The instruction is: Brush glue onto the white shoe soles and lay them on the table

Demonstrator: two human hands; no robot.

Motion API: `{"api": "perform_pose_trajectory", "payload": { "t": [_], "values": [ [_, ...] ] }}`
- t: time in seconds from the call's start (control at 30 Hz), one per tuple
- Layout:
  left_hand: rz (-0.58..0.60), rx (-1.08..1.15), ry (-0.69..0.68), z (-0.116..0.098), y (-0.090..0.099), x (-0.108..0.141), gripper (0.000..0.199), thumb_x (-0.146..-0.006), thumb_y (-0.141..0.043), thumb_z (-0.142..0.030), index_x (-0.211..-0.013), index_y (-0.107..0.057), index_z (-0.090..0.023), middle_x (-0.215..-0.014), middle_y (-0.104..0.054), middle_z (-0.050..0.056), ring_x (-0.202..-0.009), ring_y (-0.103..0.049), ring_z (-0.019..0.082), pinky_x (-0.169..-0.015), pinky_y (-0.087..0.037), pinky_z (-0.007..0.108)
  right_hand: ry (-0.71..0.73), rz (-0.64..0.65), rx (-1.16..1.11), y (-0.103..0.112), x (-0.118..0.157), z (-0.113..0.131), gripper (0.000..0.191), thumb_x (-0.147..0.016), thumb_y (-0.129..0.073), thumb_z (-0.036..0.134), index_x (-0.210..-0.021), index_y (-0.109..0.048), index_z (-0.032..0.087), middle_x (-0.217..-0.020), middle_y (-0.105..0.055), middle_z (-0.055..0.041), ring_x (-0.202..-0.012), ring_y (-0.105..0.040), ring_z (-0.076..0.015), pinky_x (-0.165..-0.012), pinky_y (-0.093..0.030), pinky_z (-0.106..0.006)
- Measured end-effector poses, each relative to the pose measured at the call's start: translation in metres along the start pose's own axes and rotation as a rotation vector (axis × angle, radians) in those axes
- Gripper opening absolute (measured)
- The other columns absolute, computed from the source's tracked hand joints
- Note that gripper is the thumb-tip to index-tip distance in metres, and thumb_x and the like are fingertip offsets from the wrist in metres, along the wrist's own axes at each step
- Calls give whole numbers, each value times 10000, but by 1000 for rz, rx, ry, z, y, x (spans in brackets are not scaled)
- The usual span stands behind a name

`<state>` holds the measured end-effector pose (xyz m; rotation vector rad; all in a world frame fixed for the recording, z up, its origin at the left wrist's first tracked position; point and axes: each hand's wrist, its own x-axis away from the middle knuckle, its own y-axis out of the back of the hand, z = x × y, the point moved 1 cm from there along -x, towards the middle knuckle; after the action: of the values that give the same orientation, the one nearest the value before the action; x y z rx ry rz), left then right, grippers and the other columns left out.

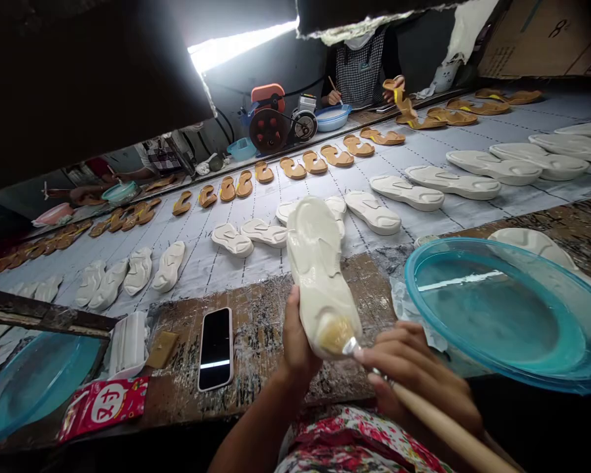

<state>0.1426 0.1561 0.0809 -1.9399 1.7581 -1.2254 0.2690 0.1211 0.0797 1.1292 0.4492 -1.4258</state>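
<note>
A white shoe sole [320,263] with a wet, glossy top is held up in front of me, tilted upright. My left hand [295,338] grips its lower left edge. In my right hand [414,371] is a brush with a long wooden handle [438,420]. The brush's pale bristles [335,334] press on the rounded lower end of the sole. Right of my hands stands a blue basin [492,315] of cloudy liquid.
White soles [373,211] and tan sandal uppers [337,156] line a pale conveyor belt [261,263]. A phone [215,348], a red packet [103,404] and another basin [39,378] are at the left. Across the belt, a person [359,69] holds a brush and a tan upper.
</note>
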Motion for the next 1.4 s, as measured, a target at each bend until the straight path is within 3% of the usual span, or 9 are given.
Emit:
{"api": "perform_pose_trajectory", "payload": {
  "t": [0.2, 0.37, 0.47, 0.67, 0.8, 1.0, 1.13, 1.27, 1.4],
  "values": [
    [164, 39, 438, -17, 29, -23, 572, -855, -299, -464, -1241, -496, -90, -1049, -627, 173, -792, -621, 219, -646, -489, 335, -217, 34, 66, 34, 27, -21, 61, -818, -503, 219, -782, -534, 180, -624, -563, 25, -598, -549, -86, -693, -459, -276],
    [106, 94, 19, -30, 45, -17, 365, -857, -395, -404, -1062, -634, -219, -1109, -629, 72, -982, -587, 193, -853, -469, 372, -372, -122, 471, 96, 36, -67, 25, -788, -565, 180, -777, -586, 190, -535, -561, 37, -426, -530, -57, -388, -398, -122],
    [148, 82, 73, -19, 51, -4, 291, -837, -424, -370, -942, -681, -284, -1101, -643, 8, -1077, -556, 204, -932, -404, 428, -373, -32, 599, 106, 41, -86, 69, -778, -581, 212, -718, -615, 200, -485, -549, 40, -417, -543, -82, -345, -352, -130],
    [204, -117, 504, 10, 63, 11, 675, -835, -113, -525, -1179, -576, -174, -1053, -636, 41, -959, -608, 209, -644, -433, 254, -335, 112, 539, 106, 47, -101, 184, -756, -614, 319, -637, -640, 181, -440, -543, 38, -364, -526, -95, -295, -334, -136],
    [257, 13, 609, 19, 64, -9, 668, -796, -265, -593, -1162, -592, -141, -1083, -628, 136, -877, -643, 256, -637, -483, 338, -382, 50, 439, 106, 39, -86, 180, -803, -566, 254, -641, -585, 177, -403, -487, 65, -318, -471, -57, -277, -317, -152],
    [205, 48, 463, 22, 27, -31, 577, -759, -397, -526, -1057, -618, -84, -926, -668, 137, -933, -608, 288, -862, -447, 430, -260, 68, 131, 50, 17, -39, 124, -841, -488, 298, -834, -568, 204, -725, -623, 12, -662, -601, -102, -576, -486, -208],
    [167, 8, 344, 14, -1, -14, 451, -737, -495, -479, -871, -652, -78, -759, -661, 102, -884, -607, 258, -881, -431, 361, 10, 40, -124, 19, -7, -14, 137, -783, -492, 130, -907, -547, 143, -683, -570, -8, -696, -539, -109, -753, -427, -332],
    [162, 0, 270, 6, -11, 5, 345, -654, -609, -463, -659, -607, -118, -642, -625, 65, -836, -595, 245, -849, -431, 330, 31, 36, -187, 15, -18, -12, 171, -762, -484, 79, -917, -549, 113, -682, -551, -23, -696, -509, -109, -723, -395, -342],
    [216, 34, 329, 1, -9, 9, 472, -712, -477, -562, -760, -627, -118, -715, -635, 83, -847, -589, 248, -806, -442, 339, 17, 121, -165, 22, -9, -13, 153, -748, -457, 54, -862, -535, 121, -635, -529, 3, -659, -509, -87, -759, -373, -334]
  ]
}}
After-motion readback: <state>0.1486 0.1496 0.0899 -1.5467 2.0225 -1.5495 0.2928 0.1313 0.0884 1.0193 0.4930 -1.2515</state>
